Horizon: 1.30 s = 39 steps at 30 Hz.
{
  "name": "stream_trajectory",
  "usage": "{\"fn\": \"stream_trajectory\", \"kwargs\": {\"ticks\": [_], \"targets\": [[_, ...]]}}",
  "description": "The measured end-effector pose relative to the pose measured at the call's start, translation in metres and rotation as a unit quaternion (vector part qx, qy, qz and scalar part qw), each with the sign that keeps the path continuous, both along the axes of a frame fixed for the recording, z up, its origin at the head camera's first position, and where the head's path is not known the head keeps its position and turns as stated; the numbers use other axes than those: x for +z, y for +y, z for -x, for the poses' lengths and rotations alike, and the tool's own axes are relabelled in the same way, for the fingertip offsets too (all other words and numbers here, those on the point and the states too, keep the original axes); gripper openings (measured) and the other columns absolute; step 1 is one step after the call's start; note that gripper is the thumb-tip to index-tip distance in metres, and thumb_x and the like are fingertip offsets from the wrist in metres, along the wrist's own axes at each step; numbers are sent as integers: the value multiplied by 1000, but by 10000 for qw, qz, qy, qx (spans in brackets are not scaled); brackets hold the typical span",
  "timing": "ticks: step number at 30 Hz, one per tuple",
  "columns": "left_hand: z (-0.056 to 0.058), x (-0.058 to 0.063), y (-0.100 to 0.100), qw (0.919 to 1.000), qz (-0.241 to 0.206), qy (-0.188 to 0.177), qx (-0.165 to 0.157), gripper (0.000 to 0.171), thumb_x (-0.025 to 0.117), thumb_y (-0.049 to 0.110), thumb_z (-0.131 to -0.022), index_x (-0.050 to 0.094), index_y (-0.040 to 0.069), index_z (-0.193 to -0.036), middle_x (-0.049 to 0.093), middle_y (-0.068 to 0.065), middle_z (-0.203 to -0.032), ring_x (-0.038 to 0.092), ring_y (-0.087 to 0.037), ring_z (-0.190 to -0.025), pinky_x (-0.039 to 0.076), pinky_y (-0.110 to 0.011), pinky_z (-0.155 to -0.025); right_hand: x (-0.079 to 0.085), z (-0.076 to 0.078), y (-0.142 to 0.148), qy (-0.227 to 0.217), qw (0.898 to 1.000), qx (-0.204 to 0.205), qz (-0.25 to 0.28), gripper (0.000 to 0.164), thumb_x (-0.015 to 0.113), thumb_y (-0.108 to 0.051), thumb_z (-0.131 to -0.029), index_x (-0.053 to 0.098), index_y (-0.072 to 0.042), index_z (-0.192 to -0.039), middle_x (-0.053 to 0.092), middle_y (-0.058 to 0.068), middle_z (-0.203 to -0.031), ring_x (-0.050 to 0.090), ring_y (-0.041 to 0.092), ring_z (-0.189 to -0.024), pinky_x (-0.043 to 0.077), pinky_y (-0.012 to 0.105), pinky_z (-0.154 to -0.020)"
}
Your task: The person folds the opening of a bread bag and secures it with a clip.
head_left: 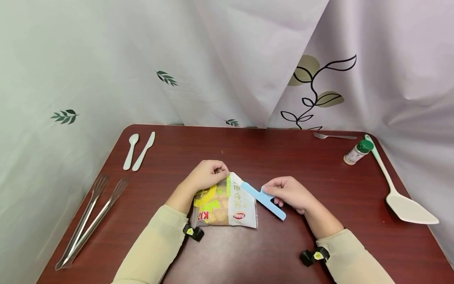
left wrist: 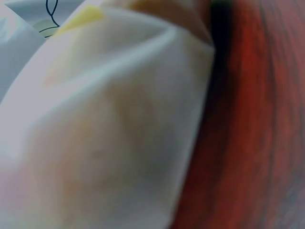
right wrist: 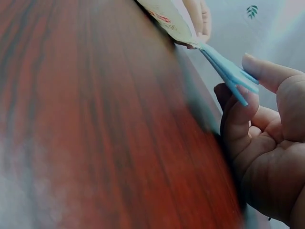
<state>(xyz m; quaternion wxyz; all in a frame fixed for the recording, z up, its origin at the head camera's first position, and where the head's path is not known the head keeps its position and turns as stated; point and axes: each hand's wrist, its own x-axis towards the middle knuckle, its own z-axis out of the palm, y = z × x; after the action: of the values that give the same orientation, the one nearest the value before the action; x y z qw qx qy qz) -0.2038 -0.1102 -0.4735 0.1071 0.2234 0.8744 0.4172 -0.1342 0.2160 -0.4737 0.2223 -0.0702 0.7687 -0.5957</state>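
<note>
A snack bag point(head_left: 220, 209) with a yellow and white printed front lies tilted in the middle of the table. My left hand point(head_left: 207, 175) grips its upper edge, thumb over the front. In the left wrist view the blurred back of the bag point(left wrist: 105, 119) fills most of the picture. Between thumb and fingers my right hand point(head_left: 289, 193) pinches the short tab of a light blue T-shaped bag clip point(head_left: 264, 199). The clip's long bar slants down to the right, its upper end at the bag's right edge. From the right wrist, the clip's point(right wrist: 228, 71) two handle arms appear spread apart.
On the left lie metal tongs point(head_left: 88, 221), a white spoon point(head_left: 131, 152) and a white knife point(head_left: 143, 152). At the back right are a small fork point(head_left: 333, 136), a green-capped shaker bottle point(head_left: 358, 152) and a pale turner point(head_left: 404, 205). Curtains point(head_left: 220, 79) hang behind the table.
</note>
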Motion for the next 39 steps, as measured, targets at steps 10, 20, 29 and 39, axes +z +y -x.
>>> {"fn": "stream_trajectory", "kwargs": {"ticks": [10, 20, 29, 39], "targets": [[0, -6, 4, 9997, 44, -116, -201, 14, 80, 39, -94, 78, 25, -91, 68, 9, -77, 61, -14, -72, 49, -31, -67, -4, -2, 0, 52, 9999, -60, 149, 24, 74, -16, -102, 77, 7, -110, 67, 4, -74, 55, 8, -56, 49, 23, -52], [-2, -5, 4, 9987, 20, -239, -443, 19, 80, 35, -93, 78, 25, -77, 62, 10, -59, 51, -11, -51, 36, -24, -50, -5, -3, -4, 142, 9993, -9, 343, 25, 73, -13, -102, 75, 10, -113, 69, 2, -76, 55, 8, -58, 50, 23, -53], [-3, -2, 6, 9980, -96, -516, -366, 13, 76, 37, -97, 84, 27, -96, 73, 12, -76, 64, -15, -79, 49, -33, -72, -4, -3, -5, 139, 9991, -105, 391, 24, 74, -12, -101, 74, 9, -112, 69, 3, -76, 55, 9, -57, 48, 22, -52], [-3, -1, 9, 9984, -82, -511, -220, 15, 73, 38, -98, 84, 30, -92, 74, 12, -75, 65, -15, -88, 38, -43, -96, -2, -3, -5, 179, 9991, -84, 363, 24, 75, -12, -100, 74, 9, -112, 68, 4, -76, 55, 9, -58, 49, 23, -52]]}}
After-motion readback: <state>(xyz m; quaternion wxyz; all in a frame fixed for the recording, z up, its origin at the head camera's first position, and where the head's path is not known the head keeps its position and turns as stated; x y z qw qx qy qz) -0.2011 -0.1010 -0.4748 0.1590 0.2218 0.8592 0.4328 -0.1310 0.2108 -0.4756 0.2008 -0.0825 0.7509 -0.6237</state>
